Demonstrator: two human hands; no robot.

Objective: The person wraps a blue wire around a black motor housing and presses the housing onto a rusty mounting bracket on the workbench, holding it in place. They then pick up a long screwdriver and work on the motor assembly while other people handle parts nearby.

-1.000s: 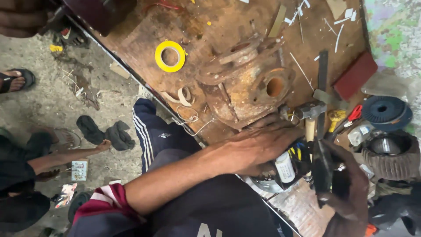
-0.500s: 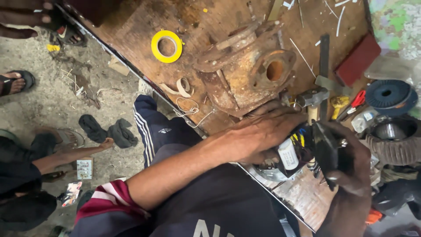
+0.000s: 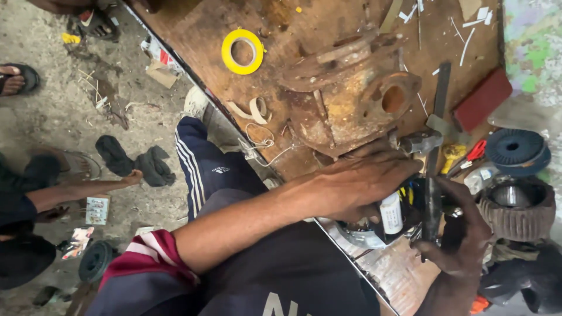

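Beside the rusty pump housing, left hand covers, perhaps grips, a white-capped part; right hand clasps a dark tool.

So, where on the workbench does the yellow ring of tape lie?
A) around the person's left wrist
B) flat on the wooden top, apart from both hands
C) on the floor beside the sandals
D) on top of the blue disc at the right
B: the yellow ring of tape lies flat on the wooden top, up beyond the rusty metal casing, well away from the left hand and the right hand.
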